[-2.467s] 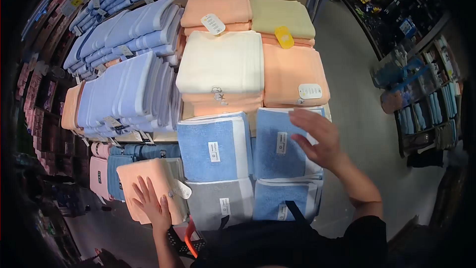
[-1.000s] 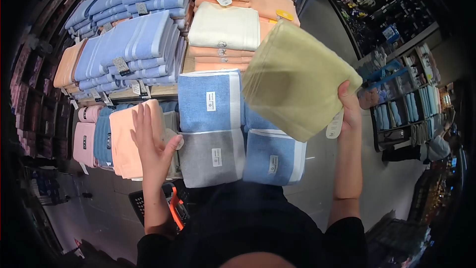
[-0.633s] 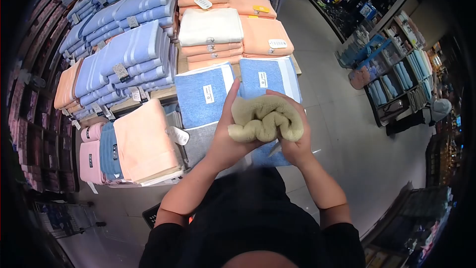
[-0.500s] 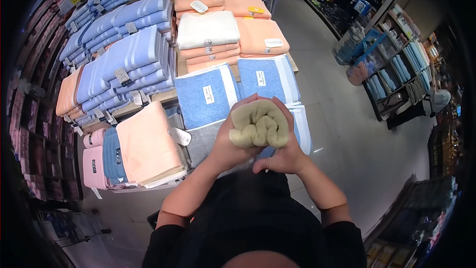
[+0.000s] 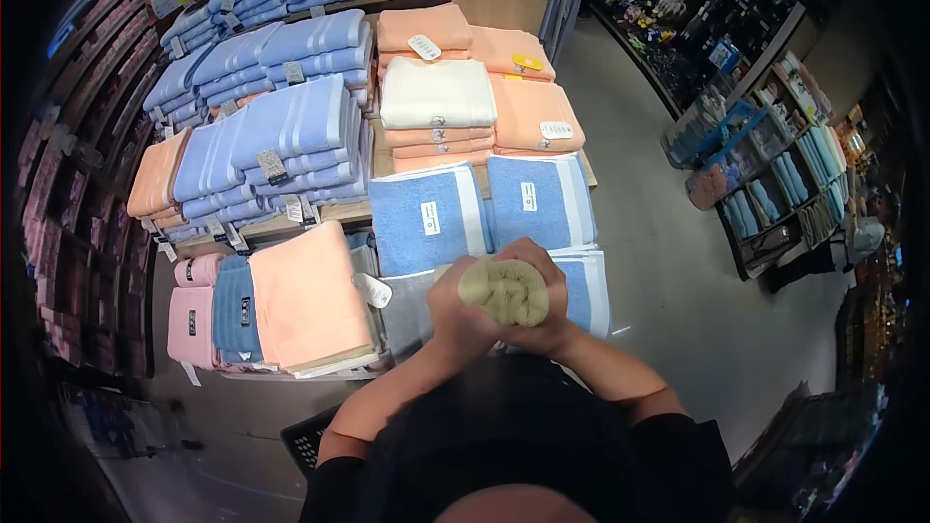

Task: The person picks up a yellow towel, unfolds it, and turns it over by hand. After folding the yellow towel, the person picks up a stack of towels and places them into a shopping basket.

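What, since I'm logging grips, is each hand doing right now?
Left hand: closed around one side of the bunched green towel.
Right hand: closed around its other side.

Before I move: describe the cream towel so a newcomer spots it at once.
Start at the big bank of periwinkle towels. Immediately right are stacks of peach towels; the cream towel tops the front-left one. Its off-white colour sets it apart from the peach beneath and beside it.

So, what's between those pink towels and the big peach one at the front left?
Teal toweling with a dark label lies between the pink towels and the peach towel, as the head view shows.
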The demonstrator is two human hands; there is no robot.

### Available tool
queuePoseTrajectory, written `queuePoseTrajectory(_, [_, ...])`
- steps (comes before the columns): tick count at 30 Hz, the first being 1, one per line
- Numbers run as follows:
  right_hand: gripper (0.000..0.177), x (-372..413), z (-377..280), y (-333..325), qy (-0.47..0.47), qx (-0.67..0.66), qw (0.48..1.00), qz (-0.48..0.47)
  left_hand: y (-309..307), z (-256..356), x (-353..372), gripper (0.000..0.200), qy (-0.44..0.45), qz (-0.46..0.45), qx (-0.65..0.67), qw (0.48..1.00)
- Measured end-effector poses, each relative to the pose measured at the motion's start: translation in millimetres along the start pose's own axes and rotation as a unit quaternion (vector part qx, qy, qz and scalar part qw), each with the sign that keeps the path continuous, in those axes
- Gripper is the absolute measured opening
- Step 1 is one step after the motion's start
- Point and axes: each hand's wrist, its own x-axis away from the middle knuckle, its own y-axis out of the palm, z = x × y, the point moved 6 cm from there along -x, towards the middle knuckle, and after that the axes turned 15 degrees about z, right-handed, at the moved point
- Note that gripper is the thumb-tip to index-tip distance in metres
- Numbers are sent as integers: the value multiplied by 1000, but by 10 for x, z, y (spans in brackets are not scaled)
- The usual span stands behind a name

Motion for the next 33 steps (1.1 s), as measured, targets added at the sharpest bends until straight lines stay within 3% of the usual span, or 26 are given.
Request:
queuePoseTrajectory(5, [44,-22,57,35,-33,-9,999,-2,20,-140,67,18,-41,55,3,998])
queuePoseTrajectory(8, [36,60,145,34,5,-1,999,32,45,-235,116,15,7,35,-40,999])
queuePoseTrajectory(14, [25,12,184,12,37,-38,995,83,102,-12,6,14,110,82,-36,990])
queuePoseTrajectory(17, [19,-2,222,59,131,-64,986,77,66,-31,-40,15,128,68,-16,989])
queuePoseTrajectory(20, [15,3,318,101,163,-79,983,20,22,-111,-30,17,125,36,-18,991])
queuePoseTrajectory(23, [35,-24,604,132,287,-132,942,-113,-35,-174,-93,20,59,-66,-35,995])
queuePoseTrajectory(26, [65,-39,744,130,316,-300,893,-112,-125,-405,-213,26,-148,-43,50,987])
queuePoseTrajectory(27, [92,-45,732,94,299,-224,916,-143,-158,-475,-241,31,-202,-73,92,972])
queuePoseTrajectory(31, [107,-137,364,129,74,-64,981,-169,-125,-450,-254,35,-170,-16,137,976])
queuePoseTrajectory(33, [102,-145,299,152,76,-36,982,-167,-86,-343,-237,35,-87,-33,78,993])
